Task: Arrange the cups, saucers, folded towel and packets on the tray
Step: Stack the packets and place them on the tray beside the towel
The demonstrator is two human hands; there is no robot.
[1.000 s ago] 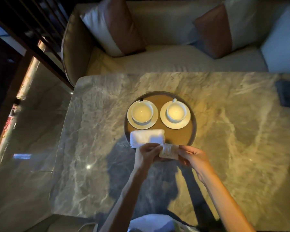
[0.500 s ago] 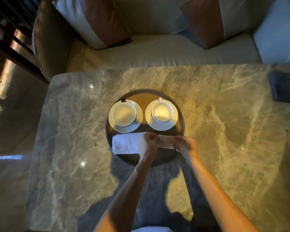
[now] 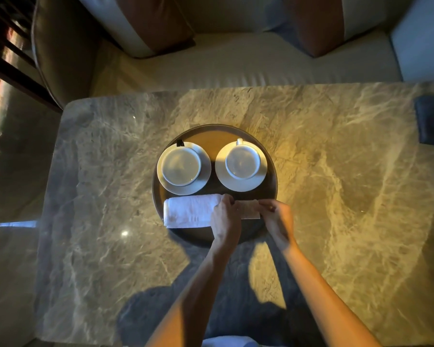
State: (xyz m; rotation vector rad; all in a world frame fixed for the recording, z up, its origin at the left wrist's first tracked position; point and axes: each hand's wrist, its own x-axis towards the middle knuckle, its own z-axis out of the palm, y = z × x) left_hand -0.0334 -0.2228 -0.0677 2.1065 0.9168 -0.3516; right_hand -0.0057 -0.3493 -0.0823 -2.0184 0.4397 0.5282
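A round dark tray sits mid-table. On its far half stand two white cups on white saucers: the left cup on its saucer, the right cup on its saucer. A folded white towel lies along the tray's near left. Just right of it are pale packets, low over the tray's near part. My left hand pinches their left end and my right hand pinches their right end. Whether the packets touch the tray is unclear.
The marble table stretches wide on both sides of the tray. A dark flat object lies at its far right edge. Behind the table is a sofa with brown and white cushions. My shadow covers the table's near middle.
Both hands carried the packets forward from just off the tray's near edge onto the tray, beside the towel. The camera moved closer over the table.
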